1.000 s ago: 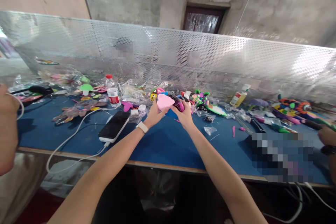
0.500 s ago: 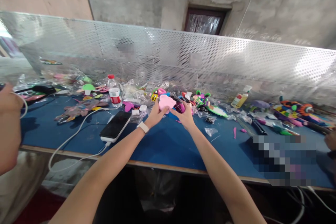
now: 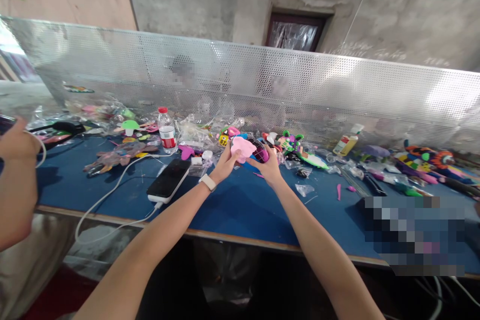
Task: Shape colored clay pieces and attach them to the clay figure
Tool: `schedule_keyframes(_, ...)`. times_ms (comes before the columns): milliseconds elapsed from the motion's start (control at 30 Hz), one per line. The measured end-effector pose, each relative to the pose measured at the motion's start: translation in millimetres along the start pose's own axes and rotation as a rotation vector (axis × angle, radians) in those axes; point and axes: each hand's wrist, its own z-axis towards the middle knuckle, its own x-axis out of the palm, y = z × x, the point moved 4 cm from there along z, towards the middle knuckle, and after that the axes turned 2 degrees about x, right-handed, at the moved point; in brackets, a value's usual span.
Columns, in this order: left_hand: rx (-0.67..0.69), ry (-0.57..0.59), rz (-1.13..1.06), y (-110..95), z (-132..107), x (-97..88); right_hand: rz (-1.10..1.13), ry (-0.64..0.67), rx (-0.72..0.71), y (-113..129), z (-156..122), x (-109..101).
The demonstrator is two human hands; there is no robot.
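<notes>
Head view: left hand (image 3: 222,167) grips a pink piece (image 3: 243,147); right hand (image 3: 271,168) grips a purple-black piece (image 3: 260,151) just beside it, over the blue table (image 3: 247,210), right of the phone (image 3: 169,178).

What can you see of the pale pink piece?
The pale pink piece looks smooth and matt, foam-like, with a wavy outline. Its broad face shows, held above the blue table in the left hand's grip, thumb over its lower front. A dark, criss-crossed purple part sits right of it; whether joined is unclear.
</notes>
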Motion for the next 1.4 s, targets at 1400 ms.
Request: schedule_keyframes(1400, -0.282, 0.051, -0.552, 14.7, -0.5, 17.9, 0.346, -0.082, 0.095, -8.9, -2.8, 12.8)
